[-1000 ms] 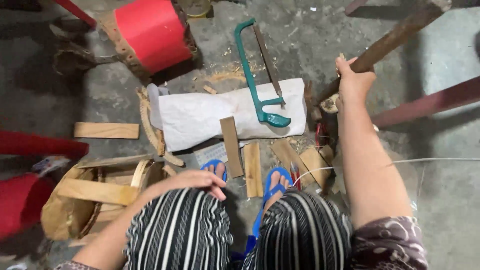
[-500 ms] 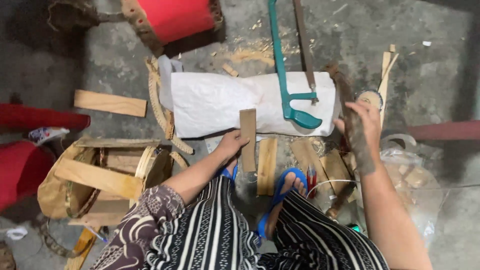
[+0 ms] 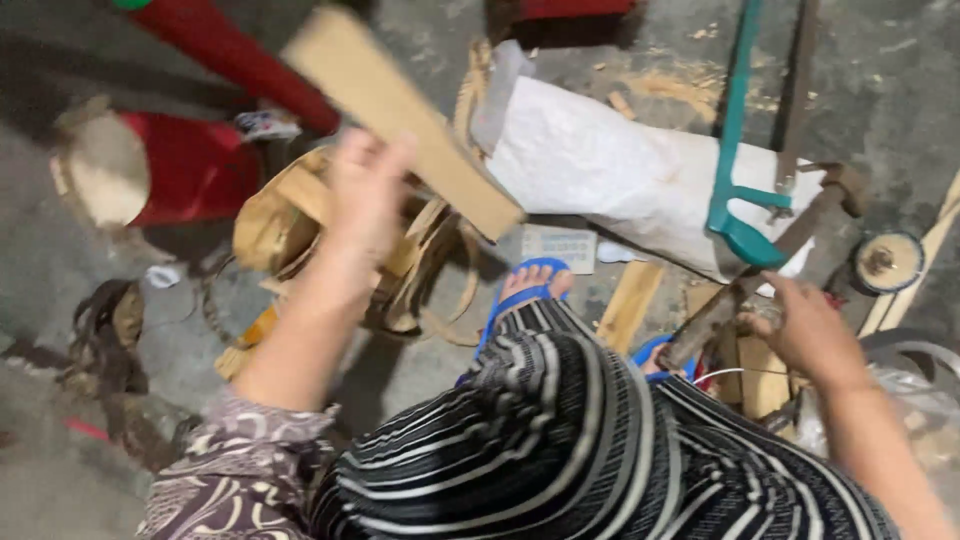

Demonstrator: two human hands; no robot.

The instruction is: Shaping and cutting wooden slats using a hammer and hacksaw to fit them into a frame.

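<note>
My left hand is raised and grips a flat wooden slat, held up at a slant above a pile of curved wooden strips. My right hand holds the wooden handle of a hammer, whose head lies near the green-framed saw. The saw rests on a white sack on the concrete floor. My striped trousers and a foot in a blue sandal fill the lower middle.
A red stool leg and a red bucket stand at the upper left. Short wooden pieces lie by my feet. A round spool and a clear plastic bag sit at the right. Rags lie at the left.
My left hand has picked a wooden slat off the floor and lifted it up to the left. My right hand has come down onto the hammer handle. The view has shifted left.
</note>
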